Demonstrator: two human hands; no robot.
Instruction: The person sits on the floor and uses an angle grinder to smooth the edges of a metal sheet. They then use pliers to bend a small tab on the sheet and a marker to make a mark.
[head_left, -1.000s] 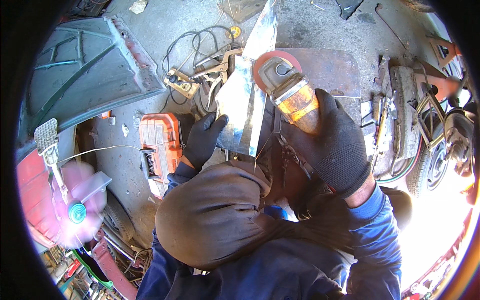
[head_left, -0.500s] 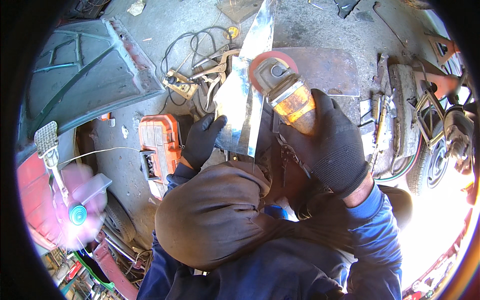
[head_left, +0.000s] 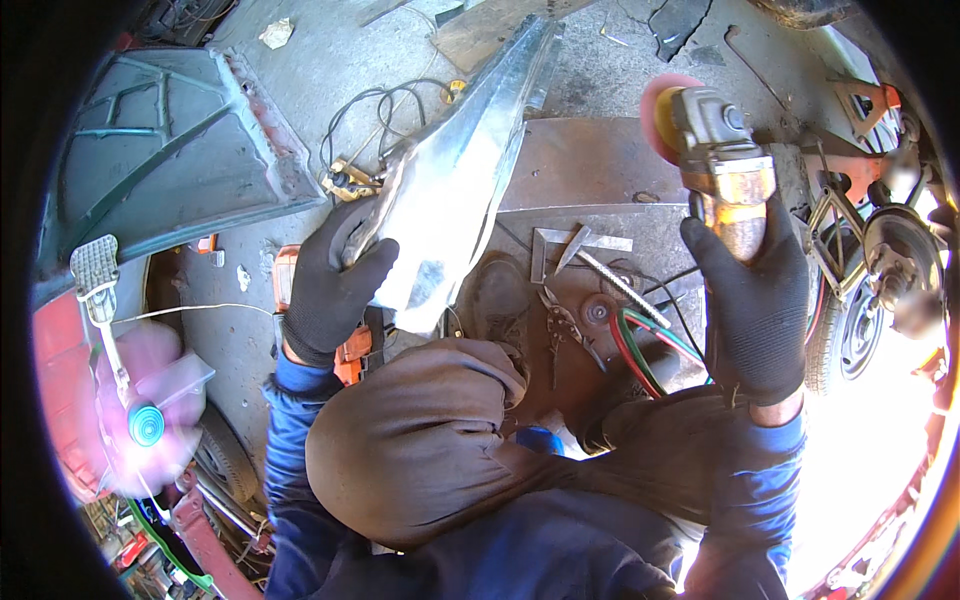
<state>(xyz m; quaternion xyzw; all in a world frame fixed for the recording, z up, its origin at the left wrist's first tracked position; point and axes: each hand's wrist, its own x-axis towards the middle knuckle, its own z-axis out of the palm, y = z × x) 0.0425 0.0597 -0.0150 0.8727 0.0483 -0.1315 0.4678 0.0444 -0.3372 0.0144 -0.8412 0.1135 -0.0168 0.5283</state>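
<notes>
Bent, shiny metal sheet [head_left: 455, 190] at 11–12 o'clock from frame centre. Gloved left hand [head_left: 338, 275] pinches its 8 o'clock edge, thumb on top, fingers mostly hidden. Gloved right hand [head_left: 752, 300] wraps the angle grinder [head_left: 735, 165] body at 2 o'clock; disc [head_left: 662, 120] well apart from sheet. Sheet: probably light, springy, slick, sharp-edged; pinch flat faces, don't slide along edges. Grinder: likely heavy, rigid; grip body, clear of disc. No brands, labels or writing legible.
</notes>
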